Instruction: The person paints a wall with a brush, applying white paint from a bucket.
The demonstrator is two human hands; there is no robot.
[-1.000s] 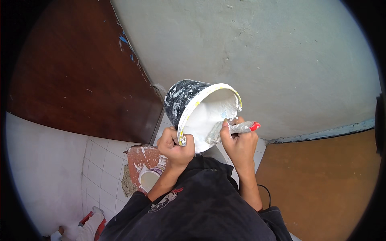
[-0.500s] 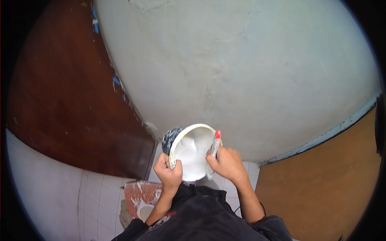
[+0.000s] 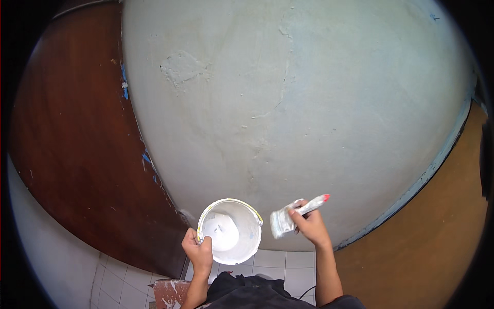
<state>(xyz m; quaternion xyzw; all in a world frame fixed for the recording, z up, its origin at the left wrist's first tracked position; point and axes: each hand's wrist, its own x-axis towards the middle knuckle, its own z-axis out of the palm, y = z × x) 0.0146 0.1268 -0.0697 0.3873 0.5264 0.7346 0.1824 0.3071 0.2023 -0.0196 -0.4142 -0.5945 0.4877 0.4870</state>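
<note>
My left hand (image 3: 197, 252) is closed on the left rim of a white bucket (image 3: 250, 242), its thumb over the edge. White paint (image 3: 222, 234) lies in the bottom, and the bucket's mouth faces up toward me. To the right of the bucket, apart from it, my right hand (image 3: 315, 227) grips a wide paintbrush (image 3: 281, 222). Its paint-smeared handle ends in a red tip pointing up and right. The brush's white-coated bristles point left and down, toward the bucket.
A pale wall (image 3: 231, 139) with cracks and a rough patch rises ahead. Brown door panel (image 3: 77, 149) stands on the left, tan panel (image 3: 411, 242) on the right. White floor tiles (image 3: 270, 259) show below, beside a paint-splashed reddish board (image 3: 169, 292).
The paintbrush has come away from the bucket's right rim and swung out to the right. The bucket, tilted before, sits more level and lower in view. More of the upper wall shows.
</note>
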